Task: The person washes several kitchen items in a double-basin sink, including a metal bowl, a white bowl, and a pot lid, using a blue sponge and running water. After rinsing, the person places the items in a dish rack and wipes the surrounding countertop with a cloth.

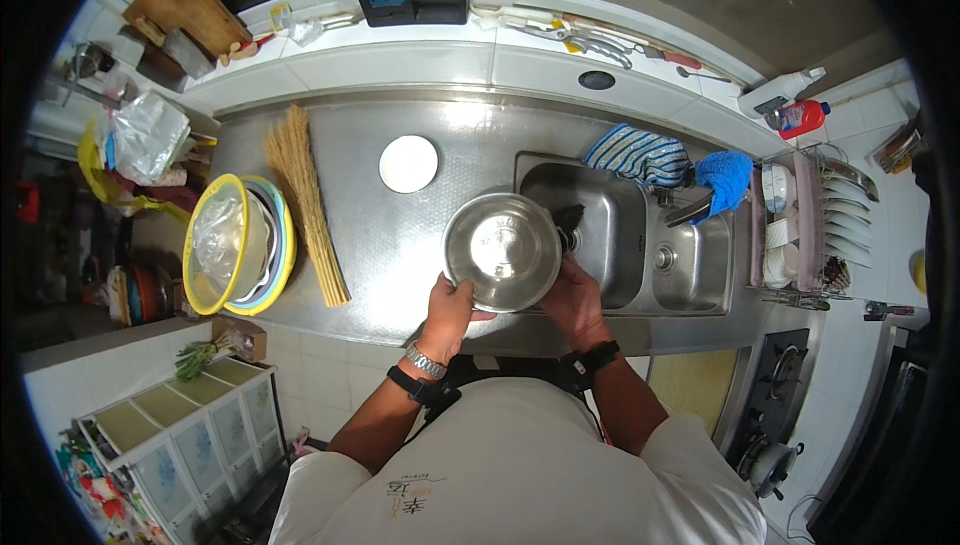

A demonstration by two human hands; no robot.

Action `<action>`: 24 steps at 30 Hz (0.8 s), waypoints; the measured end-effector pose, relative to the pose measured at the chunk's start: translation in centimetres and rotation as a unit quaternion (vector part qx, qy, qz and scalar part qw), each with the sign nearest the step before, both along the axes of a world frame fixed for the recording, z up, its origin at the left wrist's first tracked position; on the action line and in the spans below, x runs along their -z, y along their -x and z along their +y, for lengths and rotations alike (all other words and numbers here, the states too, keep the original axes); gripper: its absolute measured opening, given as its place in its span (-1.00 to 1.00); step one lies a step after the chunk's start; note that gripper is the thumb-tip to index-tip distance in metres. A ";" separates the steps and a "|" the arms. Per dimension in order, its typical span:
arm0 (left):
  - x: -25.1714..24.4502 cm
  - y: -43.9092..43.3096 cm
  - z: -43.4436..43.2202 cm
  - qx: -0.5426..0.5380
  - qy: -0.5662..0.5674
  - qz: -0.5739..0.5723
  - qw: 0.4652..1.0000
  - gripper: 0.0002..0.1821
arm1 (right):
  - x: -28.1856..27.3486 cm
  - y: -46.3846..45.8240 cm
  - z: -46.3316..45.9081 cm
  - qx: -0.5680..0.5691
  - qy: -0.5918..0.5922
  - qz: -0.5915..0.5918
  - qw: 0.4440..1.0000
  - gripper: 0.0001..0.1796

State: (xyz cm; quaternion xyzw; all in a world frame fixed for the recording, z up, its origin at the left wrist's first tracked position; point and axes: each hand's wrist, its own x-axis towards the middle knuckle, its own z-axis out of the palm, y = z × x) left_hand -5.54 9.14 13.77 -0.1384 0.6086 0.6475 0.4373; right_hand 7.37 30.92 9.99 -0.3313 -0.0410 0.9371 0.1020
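A round stainless steel bowl [504, 290] is held over the counter and the near left edge of the large sink basin [611, 275]. My left hand [448, 312] grips its lower left rim, thumb on top and fingers beneath. Against its lower right side is my right hand [576, 297], its fingers partly hidden behind the bowl. A white round dish or lid [409, 164] lies on the steel counter [382, 245] beyond my left hand. Inside the basin, close to the drain, sits a dark object [568, 216], partly covered by the bowl.
A straw whisk broom [304, 200] lies left, beside stacked plastic basins and colanders [289, 245]. Right of the large basin are a small basin [705, 267], a striped cloth [637, 155], a faucet [686, 211] with a blue cloth [721, 181], and a dish rack [810, 222]. Tools [592, 42] line the windowsill.
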 end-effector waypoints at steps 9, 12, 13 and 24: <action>-4.6 1.3 2.5 0.121 -0.023 0.003 0.992 -0.54 | -2.7 0.5 1.7 -0.129 -0.553 -0.018 0.823 -0.45; -4.5 1.3 3.4 0.081 -0.041 0.005 0.996 -0.55 | -2.7 0.0 1.4 -0.115 -0.606 0.042 0.786 -0.32; -4.3 1.3 3.5 0.073 -0.039 0.021 0.996 -0.56 | -2.8 -0.2 1.5 -0.130 -0.682 0.048 0.718 -0.28; 0.8 3.1 -3.3 -0.070 0.027 0.046 0.996 -0.54 | -3.3 -1.5 5.6 -0.049 -0.187 -0.025 0.981 -0.42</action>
